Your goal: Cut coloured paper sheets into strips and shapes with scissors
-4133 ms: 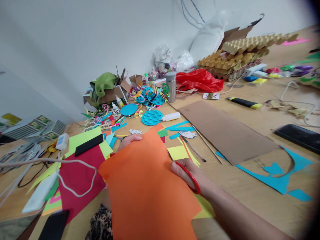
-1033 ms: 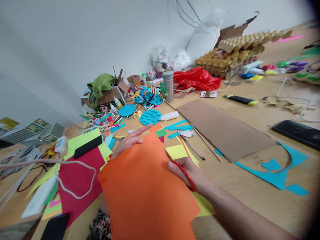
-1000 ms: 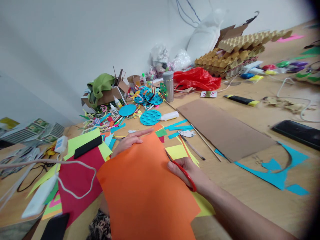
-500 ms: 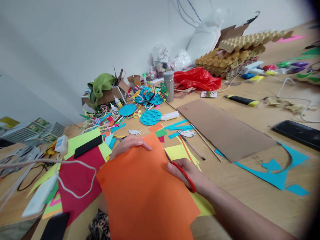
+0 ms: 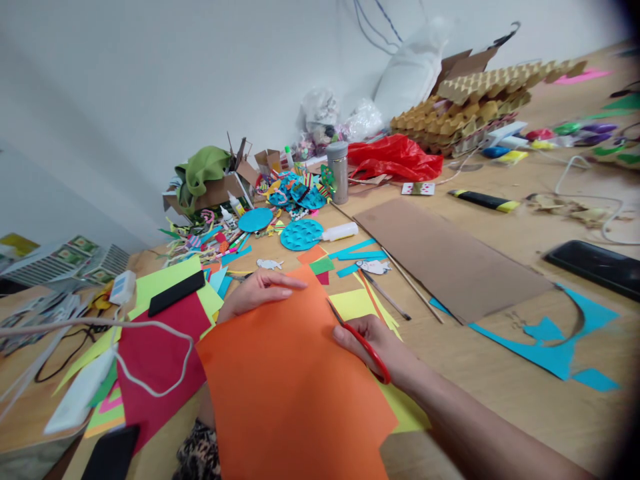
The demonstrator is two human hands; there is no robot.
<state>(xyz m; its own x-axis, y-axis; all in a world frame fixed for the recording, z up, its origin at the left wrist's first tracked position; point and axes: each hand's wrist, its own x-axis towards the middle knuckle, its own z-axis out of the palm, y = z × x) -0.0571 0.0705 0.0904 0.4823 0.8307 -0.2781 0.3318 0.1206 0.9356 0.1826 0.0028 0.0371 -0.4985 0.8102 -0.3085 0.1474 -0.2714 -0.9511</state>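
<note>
An orange sheet (image 5: 295,380), cut off by the frame's bottom edge, fills the foreground as a right hand (image 5: 385,347) grips red-handled scissors (image 5: 369,349) at its right edge, the blades partly hidden. A left hand (image 5: 255,292) touches its far edge; whether it grips cannot be told. Beyond, scrawled marks (image 5: 511,320) are too faint to read; 1 card (image 5: 419,189) shows red symbols.
</note>
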